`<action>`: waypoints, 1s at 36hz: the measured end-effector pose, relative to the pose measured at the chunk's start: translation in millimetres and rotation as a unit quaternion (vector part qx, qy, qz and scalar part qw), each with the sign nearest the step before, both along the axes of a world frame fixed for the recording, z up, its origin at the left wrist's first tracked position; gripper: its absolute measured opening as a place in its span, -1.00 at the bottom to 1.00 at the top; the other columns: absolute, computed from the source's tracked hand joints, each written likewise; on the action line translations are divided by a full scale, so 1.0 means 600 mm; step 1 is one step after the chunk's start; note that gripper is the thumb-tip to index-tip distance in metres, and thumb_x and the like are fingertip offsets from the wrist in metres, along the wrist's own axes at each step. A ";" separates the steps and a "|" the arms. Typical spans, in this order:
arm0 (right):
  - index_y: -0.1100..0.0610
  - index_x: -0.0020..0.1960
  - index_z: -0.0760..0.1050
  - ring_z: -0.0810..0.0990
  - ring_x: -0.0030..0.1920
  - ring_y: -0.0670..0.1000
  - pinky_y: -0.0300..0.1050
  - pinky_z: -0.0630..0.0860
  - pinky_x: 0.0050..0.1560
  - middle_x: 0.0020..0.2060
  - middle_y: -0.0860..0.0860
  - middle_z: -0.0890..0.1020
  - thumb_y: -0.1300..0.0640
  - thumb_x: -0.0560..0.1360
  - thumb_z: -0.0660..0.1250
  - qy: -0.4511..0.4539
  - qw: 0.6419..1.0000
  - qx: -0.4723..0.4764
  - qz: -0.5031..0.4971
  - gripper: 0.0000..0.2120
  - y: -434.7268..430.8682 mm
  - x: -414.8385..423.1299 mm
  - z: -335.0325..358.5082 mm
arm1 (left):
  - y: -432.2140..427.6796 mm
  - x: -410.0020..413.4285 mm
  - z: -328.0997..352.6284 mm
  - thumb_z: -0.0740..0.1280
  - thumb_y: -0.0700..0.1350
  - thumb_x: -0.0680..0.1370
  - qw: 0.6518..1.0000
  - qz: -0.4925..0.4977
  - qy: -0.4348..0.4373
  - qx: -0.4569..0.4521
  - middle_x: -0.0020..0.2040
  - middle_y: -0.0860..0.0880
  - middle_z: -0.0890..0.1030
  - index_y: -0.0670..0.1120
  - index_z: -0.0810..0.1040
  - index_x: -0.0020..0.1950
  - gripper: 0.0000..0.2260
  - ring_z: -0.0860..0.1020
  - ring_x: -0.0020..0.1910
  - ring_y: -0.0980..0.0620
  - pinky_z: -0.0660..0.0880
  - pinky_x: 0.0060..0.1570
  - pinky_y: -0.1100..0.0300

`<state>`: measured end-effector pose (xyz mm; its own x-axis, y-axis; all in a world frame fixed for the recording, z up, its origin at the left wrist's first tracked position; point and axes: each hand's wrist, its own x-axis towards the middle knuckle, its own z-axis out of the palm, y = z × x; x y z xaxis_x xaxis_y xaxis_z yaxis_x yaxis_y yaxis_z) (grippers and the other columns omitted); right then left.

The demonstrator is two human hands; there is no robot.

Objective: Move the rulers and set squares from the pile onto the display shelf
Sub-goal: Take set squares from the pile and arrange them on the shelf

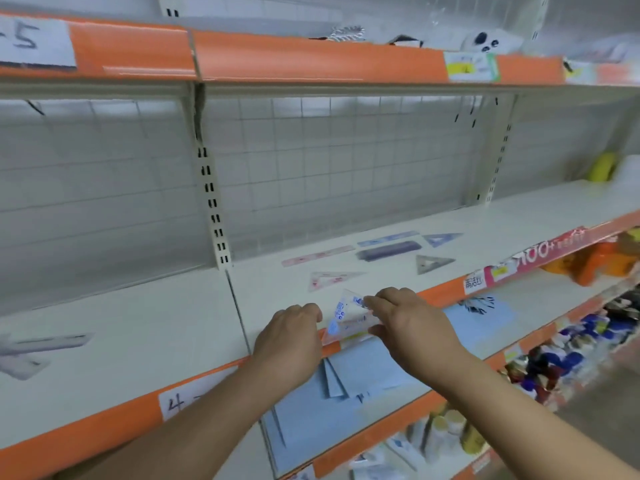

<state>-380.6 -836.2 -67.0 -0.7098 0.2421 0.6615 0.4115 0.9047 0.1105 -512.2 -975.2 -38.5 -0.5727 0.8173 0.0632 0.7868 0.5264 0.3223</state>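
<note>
My right hand (408, 323) pinches a clear set square with blue print (343, 315) just above the front edge of the white display shelf (166, 323). My left hand (291, 337) hovers beside it with fingers curled, holding nothing that I can see. On the shelf lie a pink ruler (317, 255), a pink set square (330, 278), a blue ruler (388, 238), a dark purple ruler (389, 251), a blue set square (440, 239) and a grey set square (431, 263). Grey rulers and a set square (38, 348) lie at the far left.
Blue sheets (349, 379) lie on the lower shelf under my hands. Bottles (443, 434) and coloured goods (571, 355) fill the shelves below right. An orange-edged upper shelf (311, 60) overhangs. A wire grid back panel (329, 161) stands behind. A yellow object (604, 167) sits far right.
</note>
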 end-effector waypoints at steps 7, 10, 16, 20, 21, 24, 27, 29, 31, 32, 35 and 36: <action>0.07 0.04 0.62 0.60 -0.28 0.08 -0.13 0.43 -0.62 -0.24 -0.02 0.61 0.11 0.12 0.65 -0.007 0.998 -0.040 -0.046 -0.49 0.089 0.065 -0.002 | 0.109 0.045 0.009 0.10 -0.26 0.56 0.999 -0.046 0.014 -0.015 0.31 -0.04 0.44 -0.03 0.35 0.38 -0.61 0.40 0.28 -0.04 0.39 0.14 0.14; 0.03 0.03 0.62 0.60 -0.29 0.05 -0.16 0.40 -0.63 -0.26 -0.05 0.60 0.09 0.08 0.66 -0.026 0.997 -0.036 -0.067 -0.47 0.122 0.078 0.000 | 0.151 0.050 0.011 0.10 -0.27 0.57 0.998 -0.060 0.011 -0.008 0.32 -0.03 0.43 -0.03 0.35 0.38 -0.61 0.39 0.29 -0.03 0.37 0.11 0.15; 0.00 0.05 0.60 0.59 -0.27 0.05 -0.13 0.44 -0.64 -0.24 -0.06 0.60 0.21 0.06 0.62 -0.057 0.991 -0.051 -0.109 -0.43 0.222 0.086 0.006 | 0.260 0.050 0.015 0.08 -0.30 0.56 0.996 -0.082 0.016 0.009 0.34 -0.03 0.42 -0.02 0.34 0.40 -0.57 0.38 0.31 -0.03 0.38 0.13 0.14; 0.02 0.09 0.60 0.59 -0.23 0.06 -0.11 0.43 -0.61 -0.20 -0.05 0.61 0.14 0.18 0.60 -0.072 0.989 -0.075 -0.107 -0.51 0.282 0.082 0.023 | 0.331 0.033 0.021 0.08 -0.30 0.58 0.996 -0.088 0.020 0.020 0.36 0.00 0.43 0.01 0.36 0.39 -0.58 0.44 0.28 -0.01 0.42 0.06 0.16; 0.03 0.14 0.58 0.60 -0.17 0.08 -0.07 0.46 -0.55 -0.14 -0.02 0.61 0.14 0.26 0.56 -0.074 0.988 -0.085 -0.108 -0.53 0.296 0.081 0.029 | 0.348 0.027 0.023 0.07 -0.30 0.58 0.995 -0.093 0.019 0.030 0.38 0.03 0.42 0.02 0.36 0.39 -0.57 0.45 0.28 0.01 0.43 0.05 0.18; 0.02 0.35 0.42 0.52 0.09 0.11 -0.02 0.53 -0.25 0.09 0.00 0.56 0.11 0.49 0.35 -0.083 0.985 -0.090 -0.118 -0.57 0.340 0.079 0.036 | 0.394 0.017 0.028 0.05 -0.30 0.59 0.994 -0.097 0.020 0.053 0.39 0.09 0.39 0.11 0.34 0.40 -0.54 0.42 0.30 0.03 0.37 0.06 0.24; 0.01 0.36 0.41 0.51 0.10 0.11 -0.03 0.53 -0.22 0.11 0.00 0.56 0.11 0.51 0.34 -0.074 0.983 -0.114 -0.121 -0.58 0.376 0.083 0.035 | 0.436 0.013 0.020 0.07 -0.27 0.59 0.995 -0.091 0.012 0.036 0.38 0.04 0.41 0.05 0.36 0.39 -0.59 0.42 0.31 0.01 0.40 0.19 0.16; 0.03 0.32 0.46 0.54 0.05 0.13 -0.03 0.53 -0.28 0.06 0.01 0.59 0.13 0.47 0.39 -0.080 0.980 -0.132 -0.123 -0.58 0.403 0.087 0.030 | 0.463 0.010 0.012 0.06 -0.28 0.56 0.995 -0.094 0.001 0.023 0.38 0.10 0.42 0.08 0.38 0.35 -0.57 0.41 0.33 0.03 0.41 0.23 0.08; 0.03 0.29 0.49 0.56 0.01 0.12 -0.04 0.53 -0.32 0.02 0.00 0.60 0.13 0.44 0.41 -0.087 0.978 -0.137 -0.128 -0.58 0.432 0.089 0.026 | 0.491 0.009 0.007 0.04 -0.29 0.52 0.995 -0.101 -0.009 0.023 0.37 0.19 0.43 0.16 0.39 0.28 -0.53 0.42 0.32 0.07 0.43 0.21 0.00; 0.03 0.28 0.49 0.56 0.00 0.11 -0.05 0.53 -0.33 0.01 0.00 0.60 0.13 0.44 0.42 -0.088 0.979 -0.138 -0.126 -0.58 0.447 0.090 0.026 | 0.505 0.010 0.006 0.05 -0.29 0.52 0.994 -0.102 -0.013 0.022 0.36 0.19 0.44 0.16 0.39 0.26 -0.54 0.42 0.31 0.07 0.43 0.20 0.00; 0.03 0.25 0.51 0.57 -0.02 0.11 -0.04 0.54 -0.32 0.00 -0.01 0.61 0.13 0.41 0.45 -0.097 0.978 -0.146 -0.115 -0.58 0.494 0.086 0.023 | 0.544 0.013 0.005 0.11 -0.28 0.53 0.996 -0.087 -0.027 0.016 0.35 0.14 0.46 0.06 0.43 0.27 -0.61 0.41 0.32 0.06 0.41 0.25 0.05; 0.04 0.22 0.53 0.58 -0.05 0.11 -0.05 0.53 -0.36 -0.02 -0.01 0.62 0.13 0.38 0.48 -0.102 0.978 -0.146 -0.112 -0.58 0.511 0.085 0.022 | 0.556 0.015 0.003 0.11 -0.29 0.53 0.996 -0.080 -0.032 0.016 0.34 0.12 0.48 0.04 0.45 0.25 -0.62 0.42 0.31 0.06 0.41 0.25 0.06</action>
<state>-329.7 -529.9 -53.5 -0.7269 0.5642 0.3915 0.5994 0.7995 -0.0393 -503.4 -641.4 -36.4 -0.4387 0.8968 0.0575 0.8372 0.3847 0.3886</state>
